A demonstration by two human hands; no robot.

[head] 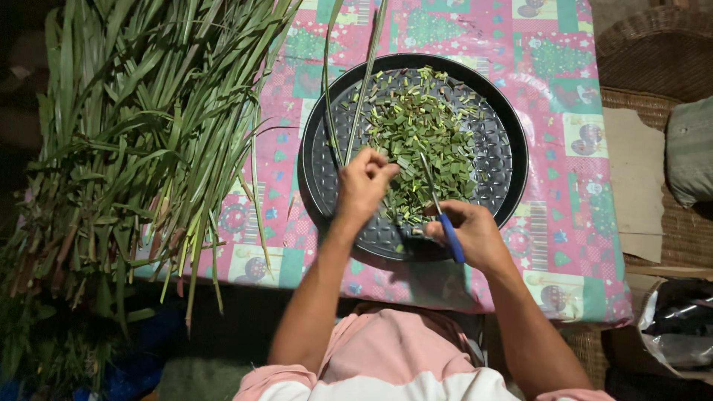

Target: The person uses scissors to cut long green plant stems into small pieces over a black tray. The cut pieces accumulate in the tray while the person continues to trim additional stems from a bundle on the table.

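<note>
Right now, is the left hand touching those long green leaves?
Touching. The head view shows the left hand pinching the long leaves over the black tray.

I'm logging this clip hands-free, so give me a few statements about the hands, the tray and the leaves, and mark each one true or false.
1. The right hand holds a blue-handled knife. True.
2. The chopped green leaf pieces lie in a white square bowl. False: they lie in a round dark metal tray.
3. The left hand pinches long green leaf blades over the tray. True.
4. The bundle of long uncut green leaves lies to the right of the tray. False: it lies to the left.
5. The tray rests on a pink patterned tablecloth. True.
</note>
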